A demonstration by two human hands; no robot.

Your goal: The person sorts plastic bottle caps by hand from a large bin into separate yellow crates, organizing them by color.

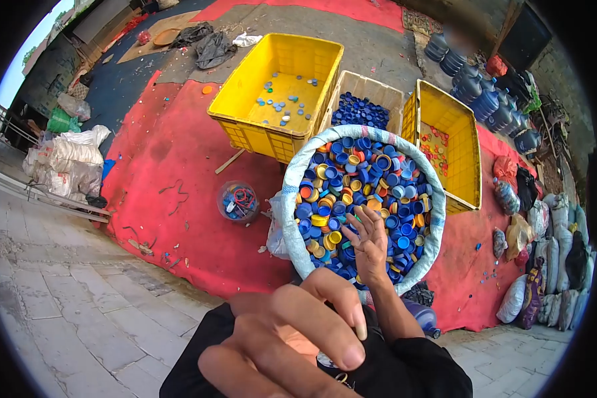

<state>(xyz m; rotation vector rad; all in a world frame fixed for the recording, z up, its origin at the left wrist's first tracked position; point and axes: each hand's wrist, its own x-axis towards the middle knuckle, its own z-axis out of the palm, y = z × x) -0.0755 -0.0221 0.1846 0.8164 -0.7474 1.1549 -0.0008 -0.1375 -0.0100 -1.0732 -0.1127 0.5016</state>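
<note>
A round sack (438, 232) with a rolled pale-blue rim is heaped with bottle caps (351, 189), mostly blue, with yellow and orange among them. Over the near part of this heap is my right hand (370, 247), its fingers spread and nothing in its grasp. My left hand (292, 331) looms large right in front of the camera, away from the caps. Its fingers are bent and apart, with no object showing between them. Part of my black shirt is hidden behind it.
Behind the sack stand a large yellow crate (245, 129) with scattered grey caps, a whitish crate (391, 99) of blue caps, and another yellow crate (467, 146) with red caps. A clear tub (237, 201) sits left on the red mat (159, 232). Filled sacks (564, 232) line the right.
</note>
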